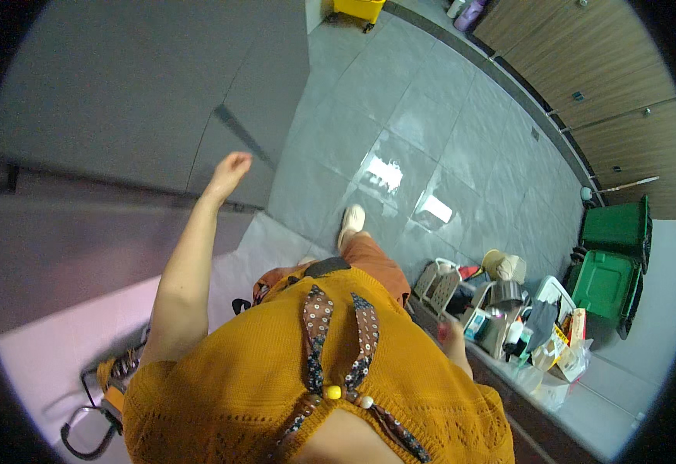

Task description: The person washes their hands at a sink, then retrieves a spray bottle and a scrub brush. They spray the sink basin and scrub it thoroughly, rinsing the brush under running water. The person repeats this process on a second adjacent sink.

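My left hand [229,175] is held out in front of the large grey cabinet [136,93], near a dark strip on its front. Its fingers are curled in, and nothing shows in them. Low at my right side, my right hand [451,334] is blurred and partly out of sight, so its fingers cannot be made out. It appears close to the cluttered shelf with a white plastic basket [438,286] and a metal pot [506,294]. Whether it touches anything there is unclear.
Glossy grey floor tiles [400,100] stretch ahead. Wood-fronted cupboards [593,69] line the far right. Two green bins [607,286] stand beyond the clutter, near a long-handled brush [624,186]. A yellow wheeled bucket [359,9] is at the far end. Behind my left arm is a black-framed object [90,429].
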`<action>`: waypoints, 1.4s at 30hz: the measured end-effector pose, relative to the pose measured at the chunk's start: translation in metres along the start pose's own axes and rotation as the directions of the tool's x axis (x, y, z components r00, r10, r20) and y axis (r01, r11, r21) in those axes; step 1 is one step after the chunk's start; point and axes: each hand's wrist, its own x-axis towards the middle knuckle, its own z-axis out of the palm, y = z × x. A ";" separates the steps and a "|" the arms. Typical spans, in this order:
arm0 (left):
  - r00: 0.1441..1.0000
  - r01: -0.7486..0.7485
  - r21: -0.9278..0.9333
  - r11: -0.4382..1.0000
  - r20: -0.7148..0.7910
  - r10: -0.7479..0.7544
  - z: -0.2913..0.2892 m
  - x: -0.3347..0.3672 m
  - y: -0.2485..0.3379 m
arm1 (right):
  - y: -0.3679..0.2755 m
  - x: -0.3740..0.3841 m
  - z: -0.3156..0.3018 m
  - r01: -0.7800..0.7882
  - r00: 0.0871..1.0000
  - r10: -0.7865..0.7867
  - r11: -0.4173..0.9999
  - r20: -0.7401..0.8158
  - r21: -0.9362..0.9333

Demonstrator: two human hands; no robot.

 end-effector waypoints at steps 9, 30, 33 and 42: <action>0.990 0.132 0.089 0.987 0.033 -0.136 0.072 0.137 0.013 | -0.163 0.179 0.108 -0.037 0.981 0.011 0.991 0.193 0.129; 0.989 0.074 -0.347 0.935 -0.098 -0.114 0.089 0.482 0.087 | -0.907 -0.004 0.524 0.787 0.315 -0.755 -0.132 0.575 -0.603; 0.996 -0.082 -0.280 0.957 -0.055 0.069 0.087 0.533 0.150 | -1.003 -0.022 0.581 0.863 0.063 -0.861 -0.206 0.504 -0.461; 0.757 0.442 -0.392 0.807 -0.320 -0.569 0.110 0.553 0.199 | -1.311 -0.221 0.809 0.864 -0.501 -0.826 -0.493 0.259 0.100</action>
